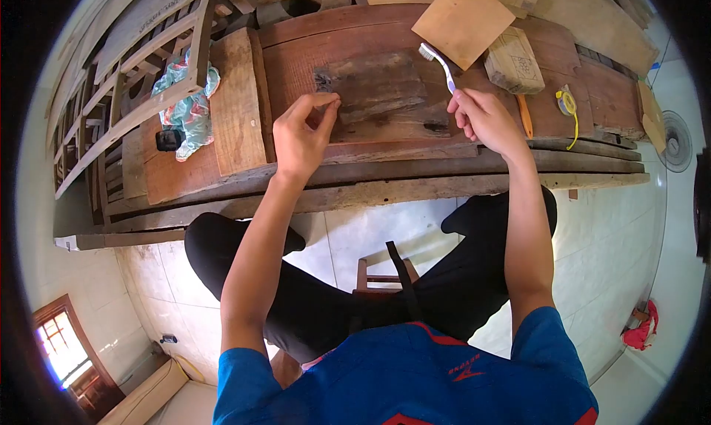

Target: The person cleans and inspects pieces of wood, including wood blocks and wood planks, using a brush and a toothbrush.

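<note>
The left hand (pixel 302 132), thumb and fingertips nearly together, is at the left end of the dark, weathered wooden board (pixel 381 84); any held item is indiscernible. At the board's right, the white-and-purple plastic toothbrush (pixel 446 68) sits in the curled right hand (pixel 485 121); maintain firm grip, light bristle pressure.

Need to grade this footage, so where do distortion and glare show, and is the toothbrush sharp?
Head view: fisheye bends the scene and leaves black corners; the window is blown out, with purple fringing; the toothbrush in the right hand looks reasonably sharp.
</note>
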`<state>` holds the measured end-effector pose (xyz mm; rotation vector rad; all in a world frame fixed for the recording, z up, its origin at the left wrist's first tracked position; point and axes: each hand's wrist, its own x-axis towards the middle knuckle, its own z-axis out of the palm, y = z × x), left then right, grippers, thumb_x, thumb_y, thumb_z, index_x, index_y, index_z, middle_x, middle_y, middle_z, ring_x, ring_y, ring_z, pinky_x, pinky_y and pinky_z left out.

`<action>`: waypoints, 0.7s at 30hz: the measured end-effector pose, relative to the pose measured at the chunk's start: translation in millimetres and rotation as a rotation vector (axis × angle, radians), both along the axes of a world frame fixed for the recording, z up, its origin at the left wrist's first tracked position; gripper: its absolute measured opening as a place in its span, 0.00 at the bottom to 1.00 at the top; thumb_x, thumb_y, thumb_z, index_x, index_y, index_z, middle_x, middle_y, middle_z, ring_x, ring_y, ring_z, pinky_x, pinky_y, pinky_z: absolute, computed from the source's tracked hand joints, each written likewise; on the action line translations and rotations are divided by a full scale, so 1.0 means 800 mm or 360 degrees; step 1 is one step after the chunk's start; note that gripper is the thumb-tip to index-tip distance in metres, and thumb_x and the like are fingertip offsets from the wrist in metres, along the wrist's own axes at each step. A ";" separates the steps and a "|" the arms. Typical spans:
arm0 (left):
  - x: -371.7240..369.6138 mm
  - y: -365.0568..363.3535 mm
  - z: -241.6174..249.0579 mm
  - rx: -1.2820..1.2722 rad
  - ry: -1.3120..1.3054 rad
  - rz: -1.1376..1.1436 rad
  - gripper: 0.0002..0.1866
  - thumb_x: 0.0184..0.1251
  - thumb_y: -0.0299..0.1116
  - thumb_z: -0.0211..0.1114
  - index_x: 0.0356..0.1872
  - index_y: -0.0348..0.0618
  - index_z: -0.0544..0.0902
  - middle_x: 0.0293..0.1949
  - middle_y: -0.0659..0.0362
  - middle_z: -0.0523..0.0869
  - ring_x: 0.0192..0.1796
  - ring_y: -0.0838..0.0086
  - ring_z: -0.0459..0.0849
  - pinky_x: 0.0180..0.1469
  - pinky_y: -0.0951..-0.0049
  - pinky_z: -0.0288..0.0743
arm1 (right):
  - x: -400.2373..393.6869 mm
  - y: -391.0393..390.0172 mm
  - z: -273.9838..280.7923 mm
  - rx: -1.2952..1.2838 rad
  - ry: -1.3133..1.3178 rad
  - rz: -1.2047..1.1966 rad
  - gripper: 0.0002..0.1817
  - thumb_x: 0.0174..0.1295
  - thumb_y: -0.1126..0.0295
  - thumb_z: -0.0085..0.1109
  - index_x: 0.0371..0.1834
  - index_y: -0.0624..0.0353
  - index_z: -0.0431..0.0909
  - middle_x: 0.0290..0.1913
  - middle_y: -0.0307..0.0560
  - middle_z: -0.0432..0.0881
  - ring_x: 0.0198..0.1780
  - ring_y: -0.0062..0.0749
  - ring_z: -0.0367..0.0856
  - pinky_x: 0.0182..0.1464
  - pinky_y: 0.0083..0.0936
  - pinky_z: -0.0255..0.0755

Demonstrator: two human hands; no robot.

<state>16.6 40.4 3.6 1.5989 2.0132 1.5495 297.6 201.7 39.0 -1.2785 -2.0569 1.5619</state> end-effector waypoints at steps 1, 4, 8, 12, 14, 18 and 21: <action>-0.001 0.000 -0.001 -0.0031 0.0011 0.0014 0.06 0.66 0.25 0.76 0.42 0.42 0.90 0.37 0.57 0.93 0.25 0.77 0.83 0.30 0.76 0.76 | -0.001 0.000 0.001 -0.0005 -0.0010 0.0000 0.22 0.83 0.55 0.48 0.37 0.61 0.80 0.23 0.36 0.75 0.20 0.19 0.71 0.23 0.21 0.63; 0.002 -0.001 0.004 -0.0052 0.0005 0.0028 0.05 0.67 0.25 0.76 0.42 0.42 0.90 0.36 0.57 0.93 0.25 0.77 0.83 0.30 0.76 0.76 | -0.002 -0.004 0.005 -0.0033 0.0003 0.0032 0.22 0.83 0.55 0.48 0.37 0.61 0.80 0.23 0.36 0.75 0.21 0.18 0.72 0.24 0.21 0.64; -0.001 0.004 -0.001 0.0008 0.0025 0.0014 0.04 0.68 0.25 0.75 0.41 0.42 0.90 0.38 0.57 0.94 0.26 0.76 0.84 0.30 0.76 0.77 | -0.003 -0.007 0.005 -0.0046 0.0024 0.0061 0.21 0.83 0.55 0.48 0.37 0.61 0.80 0.24 0.36 0.76 0.22 0.18 0.73 0.25 0.21 0.65; -0.004 0.002 0.000 -0.0015 0.0137 -0.0044 0.06 0.68 0.21 0.73 0.44 0.39 0.90 0.44 0.56 0.94 0.36 0.78 0.89 0.35 0.79 0.80 | -0.005 -0.006 0.005 -0.0045 -0.0007 0.0056 0.21 0.83 0.55 0.49 0.38 0.61 0.80 0.24 0.36 0.77 0.22 0.19 0.74 0.25 0.21 0.66; -0.006 0.004 0.000 0.0061 0.0250 -0.0092 0.07 0.66 0.20 0.74 0.43 0.40 0.89 0.44 0.56 0.94 0.36 0.74 0.91 0.36 0.78 0.82 | -0.004 -0.006 0.003 -0.0036 -0.0026 0.0044 0.21 0.82 0.55 0.50 0.38 0.61 0.80 0.24 0.36 0.77 0.23 0.20 0.74 0.26 0.22 0.67; -0.001 0.001 0.008 0.0156 0.0694 -0.0066 0.09 0.59 0.22 0.75 0.38 0.47 0.88 0.42 0.63 0.93 0.36 0.66 0.91 0.39 0.70 0.83 | -0.011 -0.013 0.005 0.0026 -0.0044 0.0109 0.19 0.83 0.58 0.49 0.41 0.62 0.80 0.26 0.35 0.76 0.24 0.16 0.72 0.26 0.17 0.67; 0.002 0.003 0.008 0.0188 0.0767 0.0003 0.08 0.60 0.20 0.76 0.38 0.43 0.88 0.43 0.61 0.93 0.32 0.69 0.89 0.33 0.73 0.81 | -0.019 -0.019 0.002 0.0082 -0.0014 0.0182 0.16 0.82 0.61 0.53 0.40 0.62 0.80 0.25 0.34 0.75 0.24 0.15 0.70 0.26 0.18 0.65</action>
